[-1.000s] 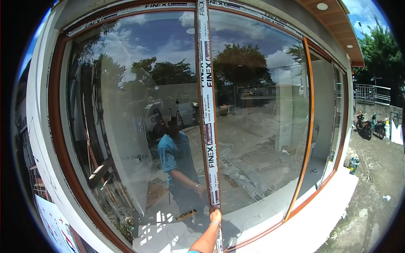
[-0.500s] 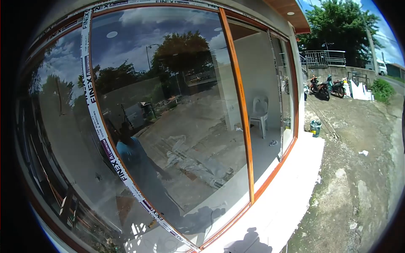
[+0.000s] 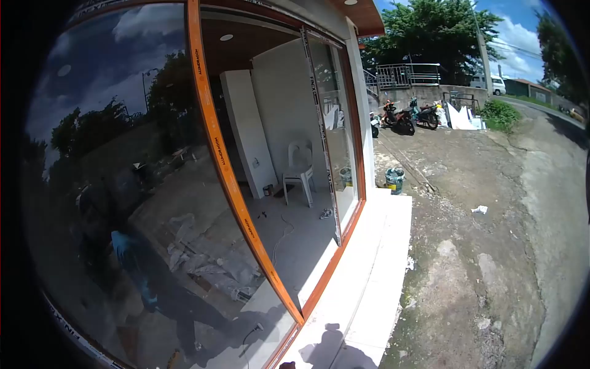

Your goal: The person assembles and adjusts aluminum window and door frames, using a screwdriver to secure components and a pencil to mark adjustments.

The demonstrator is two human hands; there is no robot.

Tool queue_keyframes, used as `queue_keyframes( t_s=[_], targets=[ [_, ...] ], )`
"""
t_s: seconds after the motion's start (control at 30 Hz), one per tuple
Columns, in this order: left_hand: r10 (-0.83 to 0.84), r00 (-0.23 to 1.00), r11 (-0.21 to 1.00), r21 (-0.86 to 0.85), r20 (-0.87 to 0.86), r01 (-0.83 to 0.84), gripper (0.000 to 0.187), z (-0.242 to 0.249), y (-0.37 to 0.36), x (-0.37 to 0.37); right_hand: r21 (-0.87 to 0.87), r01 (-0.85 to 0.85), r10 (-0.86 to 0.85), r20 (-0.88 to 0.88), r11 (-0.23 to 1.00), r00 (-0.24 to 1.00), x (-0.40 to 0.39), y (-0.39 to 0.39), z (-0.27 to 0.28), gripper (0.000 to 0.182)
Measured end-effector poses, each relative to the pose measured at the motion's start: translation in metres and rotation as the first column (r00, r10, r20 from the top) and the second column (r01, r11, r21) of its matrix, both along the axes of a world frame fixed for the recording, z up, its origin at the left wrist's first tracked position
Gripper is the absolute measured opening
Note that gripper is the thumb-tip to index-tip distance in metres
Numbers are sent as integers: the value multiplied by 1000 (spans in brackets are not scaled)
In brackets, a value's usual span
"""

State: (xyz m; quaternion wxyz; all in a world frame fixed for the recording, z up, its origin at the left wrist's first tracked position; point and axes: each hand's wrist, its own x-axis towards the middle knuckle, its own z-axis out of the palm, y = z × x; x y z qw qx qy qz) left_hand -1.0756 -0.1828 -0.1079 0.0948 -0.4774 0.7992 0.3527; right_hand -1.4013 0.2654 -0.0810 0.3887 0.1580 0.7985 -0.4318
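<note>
Neither of my hands can be made out. A small dark shape shows at the bottom edge, too cut off to identify. A large glass pane (image 3: 141,203) fills the left side, with a person in blue mirrored in it. Its orange-brown frame post (image 3: 224,163) slants down beside an open doorway. Past the opening is a narrower glass panel (image 3: 335,123) with printed tape along its edge.
Inside, a white plastic chair (image 3: 298,175) stands on the grey floor near a cable. A white tiled step (image 3: 375,258) runs along the front. Outside are a bucket (image 3: 394,180), parked motorcycles (image 3: 402,118), white sheets (image 3: 461,117) and rough concrete ground (image 3: 467,270).
The view has shifted right and closer to the doorway. The pane and post now sit further left, and more of the room and the road shows.
</note>
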Motion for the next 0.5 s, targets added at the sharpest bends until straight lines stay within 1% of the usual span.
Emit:
queue_keyframes(
  t_s=[0.03,0.07,0.1,0.13,0.17,0.2,0.23,0.27,0.3,0.33,0.37,0.4,0.43,0.47,0.5],
  targets=[
    [-86,993,995,47,81,83,40,-9,14,-17,40,57,-59,77,998,995,21,30,-14,15],
    [84,995,974,208,47,-92,37,-21,17,-69,93,112,-127,177,989,976,66,66,-28,15],
    [-44,966,958,264,-254,113,36,-37,13,-112,149,165,-200,267,975,942,112,97,-33,15],
    [215,960,867,489,-181,-102,39,43,48,-165,204,209,-270,343,956,900,153,123,-35,15],
    [4,962,928,359,-274,99,42,-2,33,-211,259,241,-332,409,935,850,192,146,-30,15],
    [-124,920,924,294,-372,244,43,-4,37,-253,311,260,-385,462,914,799,223,165,-30,16],
    [-183,910,908,291,-372,302,43,2,44,-291,-57,6,1,120,998,993,223,176,-6,21],
    [-229,886,880,303,-403,365,43,12,53,-326,23,405,-401,203,914,893,198,175,-27,22],
    [-244,881,852,343,-406,395,43,30,65,-355,116,656,-663,227,746,713,156,140,21,23],
    [-302,885,847,326,-355,420,44,11,66,-383,148,742,-752,244,653,613,135,143,-7,25],
    [-357,882,841,305,-309,447,44,-11,67,-409,92,608,-613,197,789,765,96,132,28,21],
    [-363,886,832,328,-288,448,44,-29,70,-424,-46,581,-575,99,812,812,76,136,14,15],
    [-373,898,843,318,-234,434,45,-47,73,-440,-29,589,-583,107,808,805,60,143,1,15],
    [-381,903,855,296,-196,425,46,-68,74,-467,-144,578,-583,4,804,812,37,151,-14,17],
    [-307,949,886,343,-72,313,48,-107,72,-481,-265,543,-585,-113,797,803,-5,157,-28,19]
  ],
)
